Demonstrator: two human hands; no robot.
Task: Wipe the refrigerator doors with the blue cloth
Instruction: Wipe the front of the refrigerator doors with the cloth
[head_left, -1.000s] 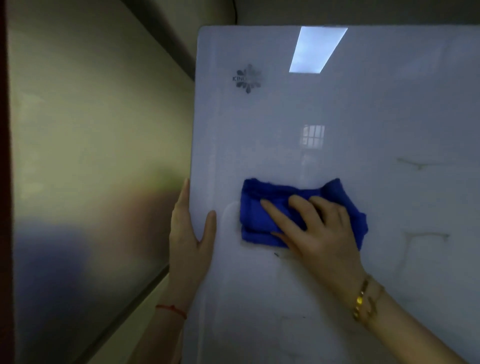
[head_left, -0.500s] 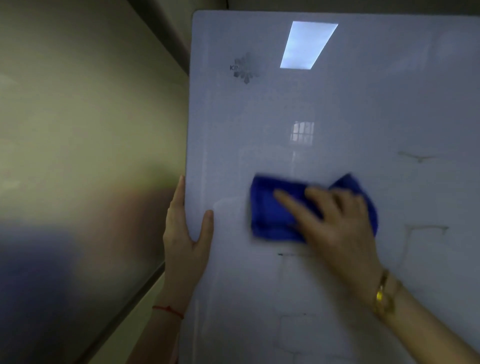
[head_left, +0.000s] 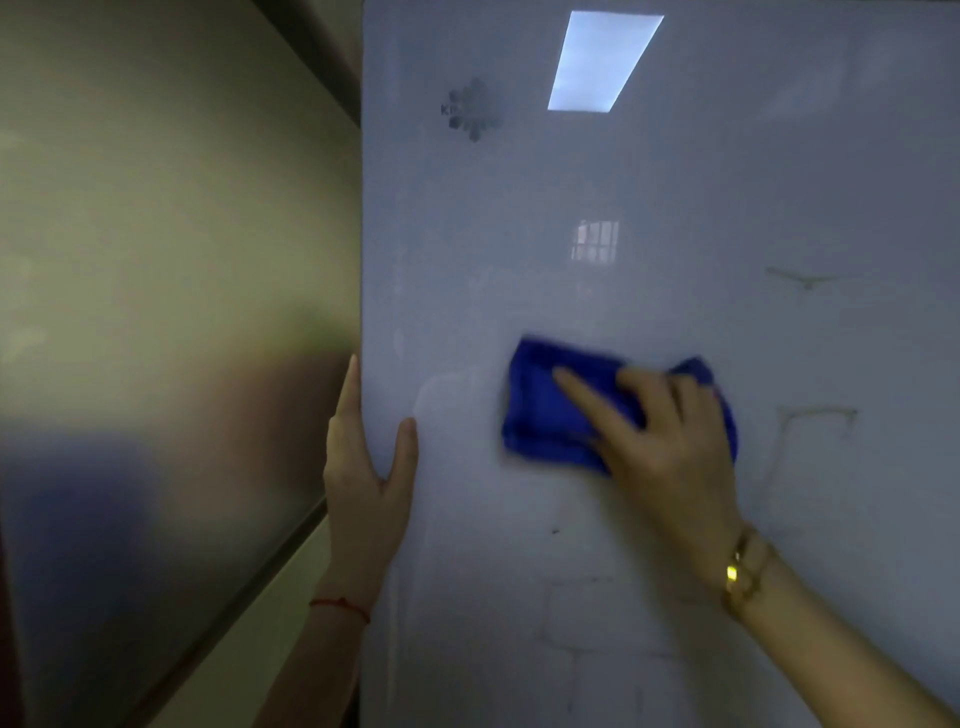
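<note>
A glossy white refrigerator door (head_left: 675, 208) fills most of the view, with a snowflake logo (head_left: 472, 109) near its top left. My right hand (head_left: 660, 441) lies flat on a folded blue cloth (head_left: 545, 410) and presses it against the door at mid height. The cloth is blurred. My left hand (head_left: 369, 457) grips the door's left edge, thumb on the front face and fingers wrapped behind the edge.
A brushed metal panel (head_left: 156, 312) stands to the left of the door. Faint brownish marks (head_left: 810, 415) show on the door to the right of the cloth. A ceiling light reflects near the door's top.
My right hand has slid the blue cloth a little to the right across the door. My left hand has stayed on the door's edge.
</note>
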